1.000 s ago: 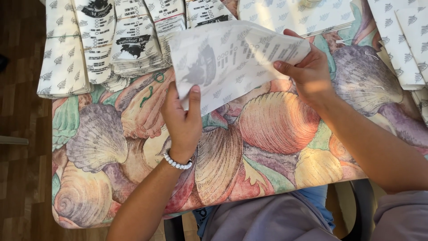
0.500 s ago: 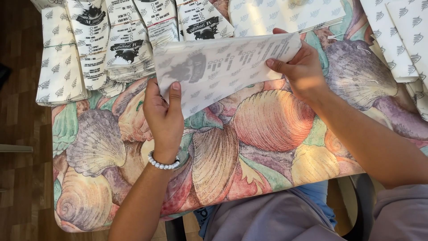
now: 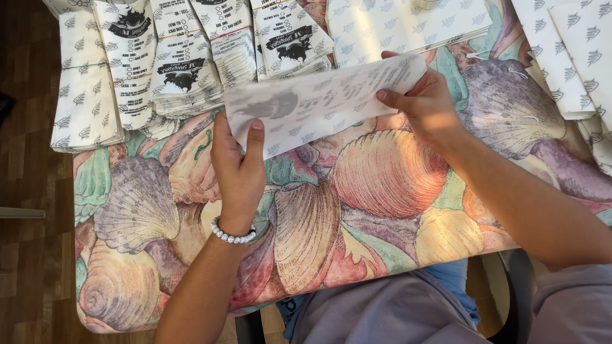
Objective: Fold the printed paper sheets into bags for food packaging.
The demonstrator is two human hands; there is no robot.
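Shell-print tablecloth; left hand, right hand pinch paper sheet ends.

Thin matt paper sheet between your fingers, matt shell-print cloth beneath them, glossy bead bracelet behind.

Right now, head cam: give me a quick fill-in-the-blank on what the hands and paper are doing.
1. Both hands hold one thin paper bag above a tablecloth printed with ____.
2. The left hand wears a beaded ____ at the wrist.
3. The right hand grips the bag's ____ end.
4. Stacks of printed bags lie at the table's ____ edge.

Missing words: seashells; bracelet; right; far
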